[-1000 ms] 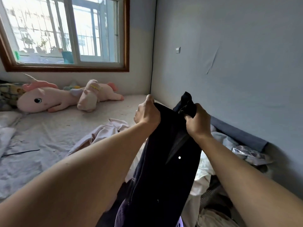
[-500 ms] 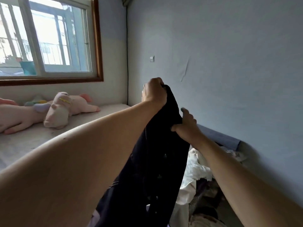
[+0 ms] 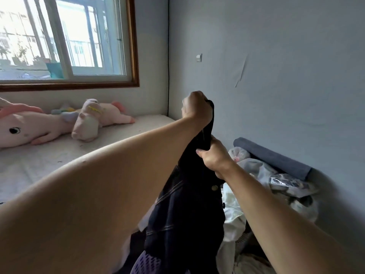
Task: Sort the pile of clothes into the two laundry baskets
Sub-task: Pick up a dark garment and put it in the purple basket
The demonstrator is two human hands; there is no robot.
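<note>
One dark garment (image 3: 183,214), with pale stitching and a metal button, hangs with its long axis vertical, top end raised, above the right edge of the bed (image 3: 59,157). Left hand (image 3: 196,107) is clenched round the garment's top; right hand (image 3: 214,155), just below, grips the fabric in curled fingers. The pile of clothes (image 3: 256,194), mostly white and grey, lies against the wall along that edge, beside one rolled grey cloth (image 3: 272,158). Two pink plush toys (image 3: 59,121) lie along the far edge.
</note>
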